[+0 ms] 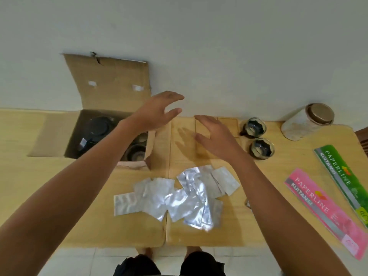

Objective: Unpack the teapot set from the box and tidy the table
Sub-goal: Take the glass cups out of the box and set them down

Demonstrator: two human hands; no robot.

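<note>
Dark round-lidded teapot (97, 132) sits down inside the open brown cardboard box (111, 92), left compartment, at the table's far left against the wall. At least 2 cups (137, 154) sit in the box's right compartment, partly hidden by the left forearm.

Left hand (157, 110) hovers above the box's right edge, fingers spread, palm down, empty. The teapot is below and to its left, not touched.

Right hand (213, 136) is just beside it to the right, over bare table, also splayed and holding nothing. The 2 hands are near each other, not touching.

2 small glass cups with dark holders (253, 127) stand already out on the light wooden table (39, 196), right of the right hand. A tall pale cylindrical jar with a brown lid (306, 122) stands further right by the wall.

A loose pile of silver foil pouches (179, 198) lies between the forearms, nearer the person. A pink receipt book (322, 212) and a green receipt book (342, 176) lie side by side at the right edge, well apart from both hands.
</note>
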